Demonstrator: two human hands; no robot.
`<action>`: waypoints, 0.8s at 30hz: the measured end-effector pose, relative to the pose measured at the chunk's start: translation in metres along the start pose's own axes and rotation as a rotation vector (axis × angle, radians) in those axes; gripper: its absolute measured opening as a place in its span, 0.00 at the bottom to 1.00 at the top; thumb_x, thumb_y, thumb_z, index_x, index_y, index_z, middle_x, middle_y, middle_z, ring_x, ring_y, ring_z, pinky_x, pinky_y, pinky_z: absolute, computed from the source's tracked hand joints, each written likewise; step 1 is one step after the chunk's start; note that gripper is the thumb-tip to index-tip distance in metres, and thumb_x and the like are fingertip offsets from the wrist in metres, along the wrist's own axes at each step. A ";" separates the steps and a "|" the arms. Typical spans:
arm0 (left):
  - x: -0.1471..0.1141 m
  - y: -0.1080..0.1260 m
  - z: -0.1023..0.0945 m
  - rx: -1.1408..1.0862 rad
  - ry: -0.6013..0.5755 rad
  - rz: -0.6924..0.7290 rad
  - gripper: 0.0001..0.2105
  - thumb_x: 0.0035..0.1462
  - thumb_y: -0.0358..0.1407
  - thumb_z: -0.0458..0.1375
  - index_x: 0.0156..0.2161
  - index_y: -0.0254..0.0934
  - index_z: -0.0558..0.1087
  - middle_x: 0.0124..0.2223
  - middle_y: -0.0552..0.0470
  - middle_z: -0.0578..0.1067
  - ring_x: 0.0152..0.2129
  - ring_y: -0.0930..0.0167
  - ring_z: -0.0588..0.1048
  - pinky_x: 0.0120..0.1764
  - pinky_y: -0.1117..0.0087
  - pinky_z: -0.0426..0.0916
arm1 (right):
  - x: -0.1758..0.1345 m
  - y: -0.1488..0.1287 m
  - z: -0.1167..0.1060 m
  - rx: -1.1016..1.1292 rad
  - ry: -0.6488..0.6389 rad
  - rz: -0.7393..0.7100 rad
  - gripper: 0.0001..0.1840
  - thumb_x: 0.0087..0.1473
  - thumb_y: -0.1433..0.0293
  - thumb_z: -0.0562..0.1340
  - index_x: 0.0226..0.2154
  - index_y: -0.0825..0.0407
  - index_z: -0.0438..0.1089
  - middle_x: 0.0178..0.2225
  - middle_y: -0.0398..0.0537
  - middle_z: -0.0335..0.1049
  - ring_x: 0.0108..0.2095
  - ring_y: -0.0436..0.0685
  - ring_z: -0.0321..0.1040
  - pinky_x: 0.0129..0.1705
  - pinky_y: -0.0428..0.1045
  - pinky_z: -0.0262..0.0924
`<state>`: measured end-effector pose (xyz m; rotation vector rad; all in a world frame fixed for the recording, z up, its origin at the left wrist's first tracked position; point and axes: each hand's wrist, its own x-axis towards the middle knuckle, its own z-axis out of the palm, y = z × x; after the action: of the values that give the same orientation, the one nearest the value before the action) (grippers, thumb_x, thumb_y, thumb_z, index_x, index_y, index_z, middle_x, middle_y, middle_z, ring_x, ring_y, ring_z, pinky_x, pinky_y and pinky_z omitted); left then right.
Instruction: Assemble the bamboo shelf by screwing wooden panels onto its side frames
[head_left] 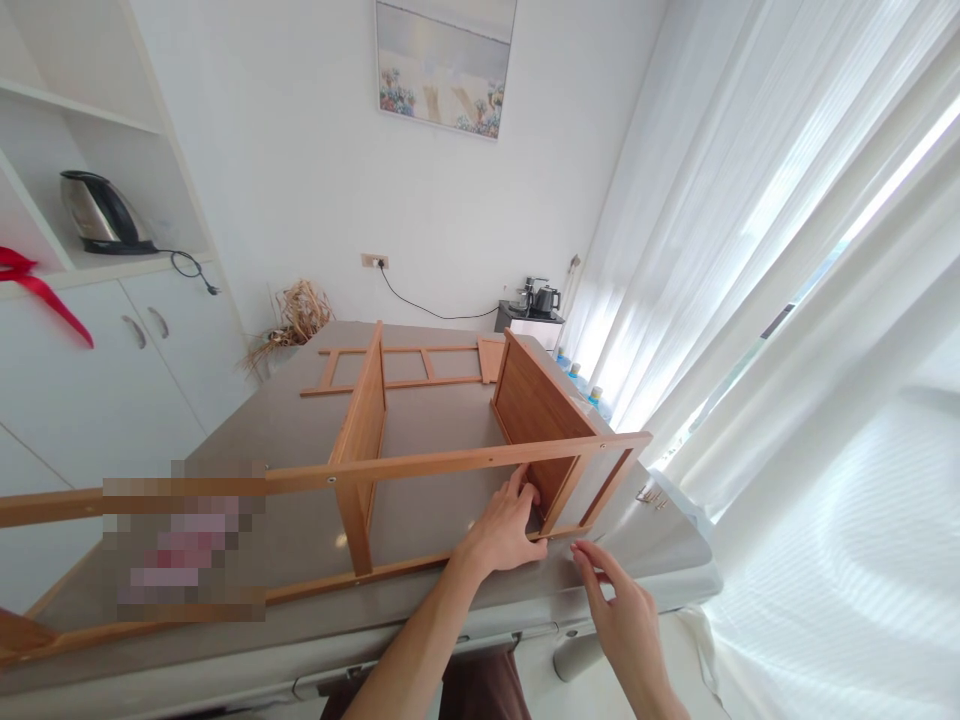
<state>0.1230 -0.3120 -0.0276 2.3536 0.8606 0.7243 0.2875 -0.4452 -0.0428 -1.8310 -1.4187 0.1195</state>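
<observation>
A wooden shelf frame (pixel 480 459) lies on its side on the grey table, with two upright boards between its long rails. My left hand (pixel 504 525) reaches over the near lower rail (pixel 409 565). Its fingers rest against the right-hand shelf board (pixel 544 425) and its thumb is at the rail, gripping the corner where the two meet. Just right of that joint is my right hand (pixel 616 600), with thumb and forefinger pinched together close to the rail. Whatever is between those fingertips is too small to make out.
On the far side of the grey table (pixel 292 430) lies a ladder-like wooden frame (pixel 431 365). Several small metal screws (pixel 654 496) lie near the right edge. Bottles (pixel 595 396) stand by the curtain. A kettle (pixel 109 215) sits on the left cabinet.
</observation>
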 end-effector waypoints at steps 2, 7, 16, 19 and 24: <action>0.000 -0.001 0.001 -0.003 0.004 0.010 0.21 0.45 0.38 0.66 0.44 0.41 0.65 0.70 0.44 0.49 0.60 0.54 0.64 0.59 0.52 0.65 | 0.000 0.001 0.003 0.031 0.010 0.030 0.20 0.61 0.51 0.55 0.43 0.46 0.71 0.38 0.47 0.80 0.30 0.56 0.76 0.26 0.47 0.67; 0.000 -0.001 0.002 -0.004 0.001 0.010 0.21 0.45 0.38 0.66 0.44 0.40 0.64 0.70 0.42 0.49 0.61 0.53 0.62 0.60 0.52 0.64 | 0.000 -0.002 0.003 0.070 0.053 0.105 0.26 0.59 0.51 0.57 0.55 0.48 0.62 0.40 0.49 0.80 0.32 0.58 0.77 0.27 0.48 0.67; -0.001 -0.001 0.000 -0.004 -0.007 0.016 0.21 0.46 0.38 0.65 0.44 0.40 0.64 0.70 0.42 0.48 0.62 0.54 0.62 0.60 0.53 0.63 | 0.004 0.000 0.002 0.072 0.017 0.042 0.20 0.58 0.52 0.58 0.38 0.48 0.77 0.29 0.48 0.78 0.28 0.58 0.74 0.24 0.47 0.65; 0.000 -0.001 0.000 -0.008 -0.013 0.019 0.20 0.47 0.38 0.65 0.44 0.40 0.64 0.70 0.42 0.48 0.62 0.54 0.61 0.60 0.53 0.63 | 0.004 0.000 0.002 0.116 0.026 0.020 0.20 0.59 0.52 0.58 0.39 0.48 0.77 0.40 0.52 0.77 0.32 0.57 0.74 0.23 0.47 0.65; 0.000 0.001 -0.002 -0.030 -0.028 0.008 0.20 0.47 0.38 0.65 0.44 0.40 0.64 0.70 0.43 0.48 0.63 0.54 0.61 0.61 0.54 0.62 | 0.001 0.000 0.002 0.120 -0.005 -0.005 0.20 0.62 0.53 0.56 0.39 0.49 0.77 0.40 0.52 0.76 0.33 0.57 0.73 0.22 0.46 0.64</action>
<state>0.1221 -0.3118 -0.0258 2.3364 0.8235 0.7012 0.2873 -0.4435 -0.0439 -1.7305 -1.3897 0.2026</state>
